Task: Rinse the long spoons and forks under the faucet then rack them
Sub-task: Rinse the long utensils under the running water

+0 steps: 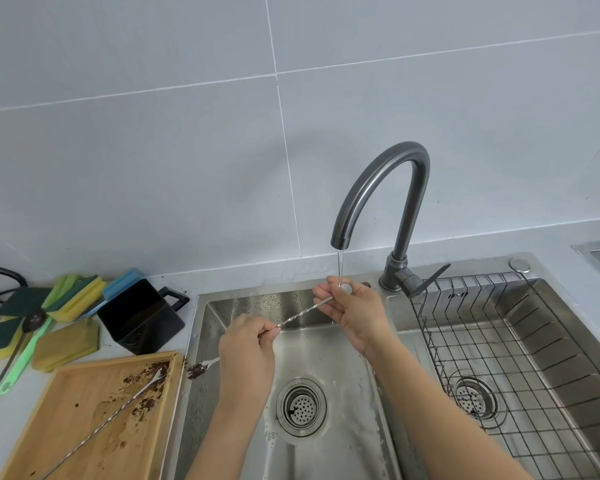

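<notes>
Between the pinching left hand and right hand, the wet spoon under the faucet may slip into the sink.

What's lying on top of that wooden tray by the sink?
On the wooden tray lie a long twisted-handle fork and dark brown crumbs. Its near end runs out of view, so anything there goes unseen.

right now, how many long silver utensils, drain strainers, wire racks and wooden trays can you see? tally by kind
long silver utensils: 3 (held utensil, tray utensil, sink-edge utensil)
drain strainers: 2 (left strainer, right strainer)
wire rack: 1
wooden tray: 1
total: 7
</notes>
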